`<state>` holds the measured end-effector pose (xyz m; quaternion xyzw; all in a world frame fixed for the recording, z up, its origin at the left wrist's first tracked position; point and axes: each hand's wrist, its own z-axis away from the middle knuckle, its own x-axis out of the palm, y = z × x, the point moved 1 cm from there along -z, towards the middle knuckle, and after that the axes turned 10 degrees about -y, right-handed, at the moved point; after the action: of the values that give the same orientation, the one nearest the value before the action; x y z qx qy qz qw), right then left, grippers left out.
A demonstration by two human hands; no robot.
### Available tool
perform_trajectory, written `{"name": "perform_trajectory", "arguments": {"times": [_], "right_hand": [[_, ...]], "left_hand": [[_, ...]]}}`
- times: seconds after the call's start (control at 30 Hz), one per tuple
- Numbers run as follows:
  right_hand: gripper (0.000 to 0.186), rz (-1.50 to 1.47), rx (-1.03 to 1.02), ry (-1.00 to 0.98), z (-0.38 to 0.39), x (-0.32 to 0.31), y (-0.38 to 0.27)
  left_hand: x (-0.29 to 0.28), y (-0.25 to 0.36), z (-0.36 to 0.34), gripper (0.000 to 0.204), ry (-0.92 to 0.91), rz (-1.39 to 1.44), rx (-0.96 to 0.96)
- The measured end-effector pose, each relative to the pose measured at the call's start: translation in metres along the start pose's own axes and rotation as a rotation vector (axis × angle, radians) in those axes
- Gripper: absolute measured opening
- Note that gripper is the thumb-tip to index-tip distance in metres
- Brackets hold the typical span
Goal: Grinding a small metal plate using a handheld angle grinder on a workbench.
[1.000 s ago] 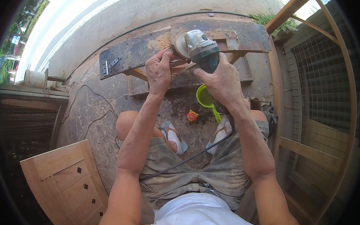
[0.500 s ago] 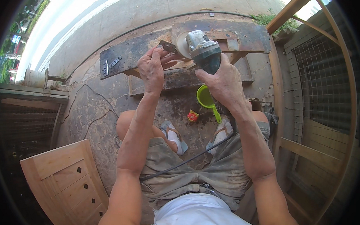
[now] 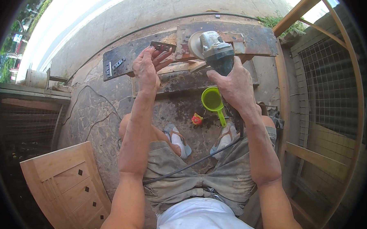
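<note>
Between the fingertips of my left hand [image 3: 148, 68] is a small dark flat metal plate with holes [image 3: 163, 47], held over the low wooden bench [image 3: 126, 56]. My right hand [image 3: 235, 83] grips the body of an angle grinder [image 3: 217, 50], grey at the head and dark green below. Its pale round disc [image 3: 196, 45] faces left, a short gap from the plate. On the bench's left end lie another small metal plate [image 3: 119, 63] and a thin metal rod [image 3: 109, 68].
A green dipper [image 3: 211, 98] and a small red-and-yellow packet [image 3: 197, 119] sit on the floor by my feet. The grinder's cord [image 3: 189, 166] crosses my lap. A wooden panel [image 3: 68, 183] leans at lower left; a wooden frame with mesh [image 3: 331, 59] stands at right.
My left hand has drawn the plate leftward, away from the disc, and turned it flatter to view. The grinder has shifted slightly right.
</note>
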<state>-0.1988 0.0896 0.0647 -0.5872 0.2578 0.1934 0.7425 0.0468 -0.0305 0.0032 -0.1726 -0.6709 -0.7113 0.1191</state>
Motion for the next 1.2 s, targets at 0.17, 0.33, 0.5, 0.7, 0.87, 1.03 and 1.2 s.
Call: {"name": "perform_trajectory", "arguments": {"times": [0.17, 0.33, 0.5, 0.7, 0.87, 1.03, 1.2], "right_hand": [[0.071, -0.132, -0.036, 0.05, -0.003, -0.005, 0.004], [0.072, -0.112, 0.0, 0.083, -0.007, -0.01, 0.017], [0.065, -0.107, 0.067, 0.099, -0.008, -0.016, 0.016], [0.058, -0.151, 0.048, 0.108, -0.009, -0.02, 0.015], [0.057, -0.16, 0.083, 0.112, -0.01, -0.024, 0.029], [0.063, -0.181, 0.001, 0.123, -0.008, -0.024, 0.023], [0.053, -0.159, 0.059, 0.108, -0.007, -0.026, 0.02]], "left_hand": [[-0.016, -0.012, -0.006, 0.028, -0.051, 0.13, -0.226], [-0.014, -0.008, -0.001, 0.031, -0.159, -0.199, -0.283], [-0.013, 0.004, 0.0, 0.031, -0.26, 0.294, -0.453], [-0.05, -0.029, -0.018, 0.028, -0.431, 0.594, -0.498], [-0.011, -0.03, -0.007, 0.013, -0.371, 0.356, -0.328], [-0.019, -0.016, -0.01, 0.017, -0.329, 0.355, -0.187], [-0.007, -0.006, -0.005, 0.022, -0.216, 0.217, -0.158]]}}
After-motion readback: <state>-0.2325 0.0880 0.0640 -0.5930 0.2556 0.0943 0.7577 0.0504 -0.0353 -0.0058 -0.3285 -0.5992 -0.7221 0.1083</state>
